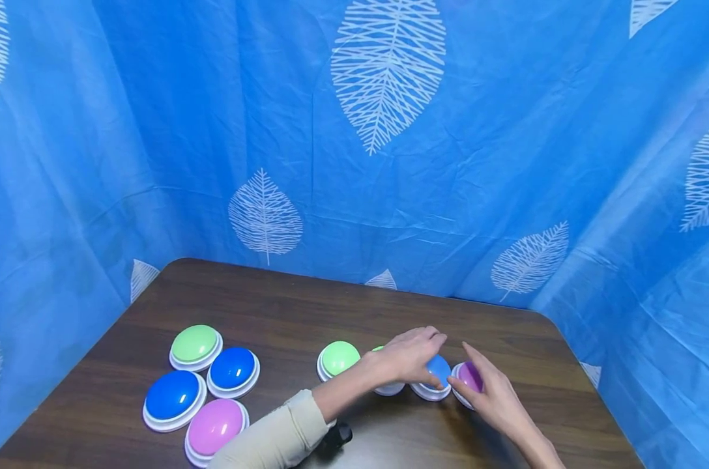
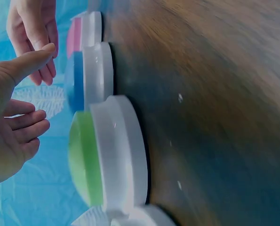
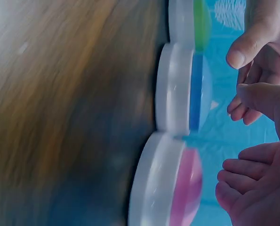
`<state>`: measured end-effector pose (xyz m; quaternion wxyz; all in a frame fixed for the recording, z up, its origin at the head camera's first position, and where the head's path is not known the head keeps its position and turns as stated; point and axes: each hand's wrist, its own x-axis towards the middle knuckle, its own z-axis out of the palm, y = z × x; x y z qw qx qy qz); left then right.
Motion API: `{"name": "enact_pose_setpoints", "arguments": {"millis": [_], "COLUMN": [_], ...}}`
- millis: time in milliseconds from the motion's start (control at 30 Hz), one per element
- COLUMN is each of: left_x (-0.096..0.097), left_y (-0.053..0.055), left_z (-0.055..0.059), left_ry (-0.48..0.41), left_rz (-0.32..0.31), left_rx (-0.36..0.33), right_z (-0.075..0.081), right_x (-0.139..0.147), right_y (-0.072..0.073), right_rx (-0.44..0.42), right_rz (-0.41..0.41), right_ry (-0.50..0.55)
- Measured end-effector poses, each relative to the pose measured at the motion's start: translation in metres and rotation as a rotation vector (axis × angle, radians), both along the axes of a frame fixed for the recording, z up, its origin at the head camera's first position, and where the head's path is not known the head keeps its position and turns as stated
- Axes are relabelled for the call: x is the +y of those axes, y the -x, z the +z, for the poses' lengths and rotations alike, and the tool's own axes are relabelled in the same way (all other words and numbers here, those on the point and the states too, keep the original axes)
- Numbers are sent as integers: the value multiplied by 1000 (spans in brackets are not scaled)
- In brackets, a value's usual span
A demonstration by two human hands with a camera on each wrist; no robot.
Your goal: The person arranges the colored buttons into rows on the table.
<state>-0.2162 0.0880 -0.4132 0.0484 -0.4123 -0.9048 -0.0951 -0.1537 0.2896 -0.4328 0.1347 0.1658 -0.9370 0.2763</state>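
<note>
Four domed buttons on white bases stand in a row on the right of the table: green [image 1: 339,358], a second green [image 2: 85,162] mostly behind the left arm in the head view, blue [image 1: 439,371] and purple [image 1: 470,375]. My left hand [image 1: 412,355] hovers over the blue button, thumb apart from the loosely bent fingers. Beside it, my right hand [image 1: 491,395] is held over the purple button, thumb and fingers spread. Both palms face each other, with nothing between the fingers. In the right wrist view the thumb tips come close together above the blue dome [image 3: 202,92].
At the left of the dark wooden table [image 1: 260,293] sits a cluster of similar buttons: green [image 1: 194,342], two blue [image 1: 232,368] and pink [image 1: 216,426]. A black object [image 1: 339,434] shows beside the left sleeve [image 1: 278,433]. Blue leaf-print cloth [image 1: 307,130] hangs behind the table.
</note>
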Motion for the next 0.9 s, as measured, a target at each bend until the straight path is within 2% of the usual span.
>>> {"name": "enact_pose_setpoints", "arguments": {"millis": [267, 533, 633, 800, 900], "left_x": [-33, -63, -77, -100, -112], "left_y": [-17, -37, -44, -53, -60], "left_z": [15, 29, 30, 29, 30], "left_ry": [7, -17, -27, -39, -48], "left_rz": [-23, -7, 12, 42, 71], "left_rx": [38, 26, 15, 49, 19], "right_z": [11, 19, 17, 14, 14], "right_x": [-23, -49, -60, -76, -85], "right_y": [-5, -13, -16, -15, -15], "right_rx": [8, 5, 2, -6, -33], "right_rz": [54, 124, 148, 199, 243], "right_ry": [20, 42, 53, 53, 49]}}
